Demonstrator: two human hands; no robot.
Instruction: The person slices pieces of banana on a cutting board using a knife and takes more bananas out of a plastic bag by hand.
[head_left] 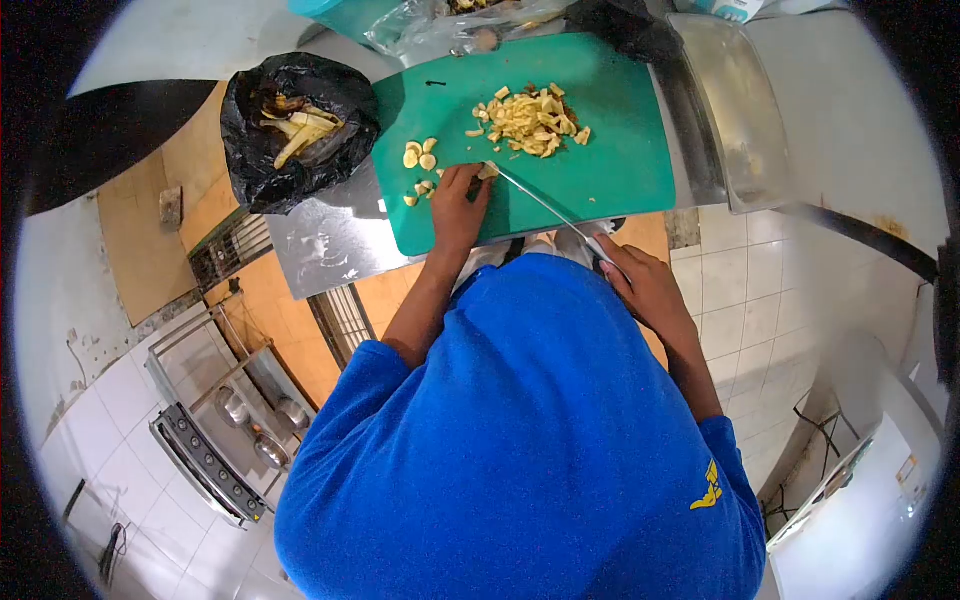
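Note:
A green cutting board [610, 110] lies on the metal table. My left hand [460, 208] is on its front part, fingers bent around a small pale piece [487, 171] at the fingertips. The knife [545, 205] is in my right hand [640, 282], fingers wrapped round its white handle; the blade slants up and left, its tip beside that piece. Behind the blade lies a heap of chopped pale yellow pieces [530, 120]. Left of my left hand are several round slices [420, 155], with smaller bits below them.
A black plastic bag [350, 105] holding peels [305, 130] stands left of the board on the metal table [335, 245]. Behind the board lie a clear plastic bag [410, 30] and a black bag [612, 30]. A clear tray [735, 110] is at the right.

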